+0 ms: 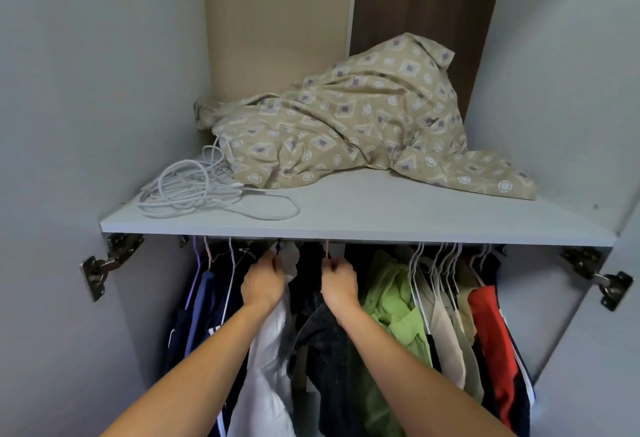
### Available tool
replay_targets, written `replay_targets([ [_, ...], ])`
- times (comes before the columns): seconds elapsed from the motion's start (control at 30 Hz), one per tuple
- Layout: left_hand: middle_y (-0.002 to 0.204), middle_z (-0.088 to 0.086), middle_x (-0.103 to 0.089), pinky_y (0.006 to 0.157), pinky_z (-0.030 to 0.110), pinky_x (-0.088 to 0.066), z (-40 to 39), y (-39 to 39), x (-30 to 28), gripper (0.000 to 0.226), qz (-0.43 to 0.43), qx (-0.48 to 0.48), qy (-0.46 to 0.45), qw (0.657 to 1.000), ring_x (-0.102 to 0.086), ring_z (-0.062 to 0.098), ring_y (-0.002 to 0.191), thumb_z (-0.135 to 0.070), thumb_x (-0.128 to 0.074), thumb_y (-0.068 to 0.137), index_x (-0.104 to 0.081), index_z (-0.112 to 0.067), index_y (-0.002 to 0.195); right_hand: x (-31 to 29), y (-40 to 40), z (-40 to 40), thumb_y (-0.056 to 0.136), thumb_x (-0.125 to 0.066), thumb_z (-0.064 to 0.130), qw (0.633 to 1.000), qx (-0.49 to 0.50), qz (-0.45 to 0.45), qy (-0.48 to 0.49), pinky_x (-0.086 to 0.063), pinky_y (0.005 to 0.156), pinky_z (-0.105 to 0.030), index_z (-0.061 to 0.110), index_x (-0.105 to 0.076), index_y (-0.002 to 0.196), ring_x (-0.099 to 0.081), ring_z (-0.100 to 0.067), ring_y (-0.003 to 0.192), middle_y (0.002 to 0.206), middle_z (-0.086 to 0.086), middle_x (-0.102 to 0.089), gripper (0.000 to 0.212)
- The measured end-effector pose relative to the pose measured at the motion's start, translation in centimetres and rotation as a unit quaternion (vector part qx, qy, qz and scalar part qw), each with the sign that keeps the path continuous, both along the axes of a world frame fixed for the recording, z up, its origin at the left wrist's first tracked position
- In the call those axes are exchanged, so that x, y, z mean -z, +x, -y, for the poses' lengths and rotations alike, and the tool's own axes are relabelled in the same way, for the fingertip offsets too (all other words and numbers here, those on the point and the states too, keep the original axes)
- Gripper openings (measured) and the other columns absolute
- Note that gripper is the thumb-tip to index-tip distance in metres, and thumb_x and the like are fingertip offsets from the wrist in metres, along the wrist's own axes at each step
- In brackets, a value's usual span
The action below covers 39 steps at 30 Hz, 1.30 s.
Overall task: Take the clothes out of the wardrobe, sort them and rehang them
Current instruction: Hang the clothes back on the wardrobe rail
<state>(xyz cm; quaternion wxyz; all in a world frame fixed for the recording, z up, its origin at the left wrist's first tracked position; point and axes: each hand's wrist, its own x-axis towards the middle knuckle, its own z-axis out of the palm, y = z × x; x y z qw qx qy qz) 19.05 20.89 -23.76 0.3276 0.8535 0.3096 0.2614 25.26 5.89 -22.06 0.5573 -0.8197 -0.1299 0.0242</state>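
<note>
Both hands were raised under the front edge of the pale grey wardrobe shelf (363,222). The left hand (264,282) had its fingers curled around the neck of a dark blue hanger hook (278,247), with a white garment (268,367) hanging below its wrist. The right hand (339,282) pinched the stem of a pale pink hanger hook (326,249) just to the right; a dark denim-like garment (327,343) hung beneath it. The two hands were near each other but apart.

Left of the left hand hung several navy and blue garments (204,301) on thin light hangers. Right of the right hand hung a crumpled lime-green shirt (394,301), then a cluster of white wire hangers (436,263) carrying beige and cream pieces (446,332), then a red garment (491,332) farthest right. The rail itself was hidden behind the shelf edge.

On the shelf above lay a heap of beige patterned cloth with diamond and circle motifs (353,125), spreading to the right. At its left, near the front edge, lay a loose coil of white cord (194,191). Metal door hinges (110,263) showed on both side walls just below the shelf.
</note>
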Motion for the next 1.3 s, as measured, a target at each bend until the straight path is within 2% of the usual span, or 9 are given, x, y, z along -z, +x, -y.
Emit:
replay_targets([
  [0.1,0.121,0.019,-0.071,0.077,0.036,-0.042,-0.8,1.3,1.0,0.036,-0.015,-0.007,-0.016,1.0,-0.066,0.042,0.111,-0.034,-0.04,0.11,-0.06,-0.018,0.135,1.0,1.8,-0.5,0.099,-0.048,0.042,0.999,0.011,0.013,-0.034,-0.061,0.078,-0.046,0.022,-0.056,0.084,-0.071,-0.039,0.086,0.095,-0.015,-0.072,0.026],
  [0.2,0.117,0.017,-0.071,0.077,0.036,-0.044,-1.1,2.0,2.2,0.031,-0.029,-0.009,-0.035,0.999,-0.067,0.04,0.107,-0.033,-0.04,0.109,-0.063,-0.017,0.123,3.1,4.2,-1.3,0.095,-0.045,0.045,0.999,0.017,-0.005,-0.047,-0.062,0.078,-0.049,0.022,-0.057,0.085,-0.074,-0.038,0.082,0.093,-0.014,-0.072,0.028],
  [0.33,0.107,0.016,-0.072,0.077,0.037,-0.05,-1.0,1.8,4.1,0.028,-0.051,-0.013,-0.04,0.998,-0.067,0.039,0.099,-0.034,-0.041,0.108,-0.064,-0.017,0.11,2.6,2.2,-0.8,0.104,-0.051,0.034,0.997,0.01,-0.019,-0.073,-0.059,0.081,-0.038,0.015,-0.062,0.095,-0.073,-0.037,0.094,0.103,-0.015,-0.073,0.024],
  [0.57,0.108,0.014,-0.072,0.078,0.037,-0.049,-0.8,1.7,4.8,0.031,-0.075,-0.009,-0.021,0.997,-0.067,0.038,0.101,-0.037,-0.038,0.108,-0.064,-0.023,0.117,3.0,1.9,-0.7,0.105,-0.051,0.03,0.996,0.009,-0.008,-0.089,-0.048,0.077,-0.036,0.007,-0.068,0.106,-0.068,-0.04,0.106,0.11,-0.018,-0.071,0.029],
  [0.7,0.101,0.011,-0.071,0.076,0.038,-0.052,-0.3,1.2,4.7,0.028,-0.084,-0.007,-0.018,0.996,-0.067,0.036,0.095,-0.036,-0.039,0.108,-0.063,-0.021,0.107,3.2,2.0,0.0,0.105,-0.05,0.028,0.992,0.01,-0.007,-0.122,-0.041,0.073,-0.033,0.007,-0.067,0.11,-0.067,-0.041,0.109,0.113,-0.019,-0.07,0.027],
  [0.87,0.088,0.005,-0.066,0.069,0.034,-0.045,0.0,0.4,4.6,0.026,-0.087,-0.006,-0.012,0.996,-0.065,0.031,0.085,-0.037,-0.037,0.109,-0.051,-0.028,0.089,3.8,2.3,-0.2,0.103,-0.051,0.028,0.992,0.005,-0.029,-0.121,-0.054,0.082,-0.038,0.007,-0.068,0.104,-0.068,-0.041,0.106,0.109,-0.018,-0.071,0.026],
  [1.0,0.082,0.001,-0.062,0.067,0.035,-0.044,0.2,-0.1,4.4,0.027,-0.087,-0.003,-0.001,0.996,-0.062,0.027,0.08,-0.035,-0.037,0.109,-0.049,-0.028,0.086,3.8,2.3,0.0,0.105,-0.049,0.03,0.991,-0.006,-0.015,-0.134,-0.05,0.083,-0.038,0.008,-0.065,0.112,-0.067,-0.041,0.108,0.111,-0.017,-0.07,0.028],
  [1.2,0.092,0.007,-0.066,0.073,0.041,-0.054,1.0,-1.2,3.8,0.02,-0.124,-0.011,0.034,0.992,-0.065,0.032,0.086,-0.03,-0.04,0.108,-0.053,-0.019,0.097,4.3,1.7,1.2,0.104,-0.051,0.033,0.985,-0.04,0.023,-0.165,-0.053,0.085,-0.04,0.012,-0.062,0.111,-0.066,-0.041,0.106,0.11,-0.015,-0.07,0.025],
  [1.3,0.109,0.012,-0.069,0.072,0.037,-0.048,2.4,-2.2,1.4,0.021,-0.187,-0.005,0.05,0.981,-0.068,0.036,0.101,-0.031,-0.049,0.104,-0.056,-0.015,0.116,3.4,0.8,2.9,0.1,-0.056,0.032,0.975,-0.059,0.055,-0.205,-0.055,0.084,-0.04,0.018,-0.063,0.11,-0.065,-0.036,0.108,0.106,-0.01,-0.071,0.018],
])
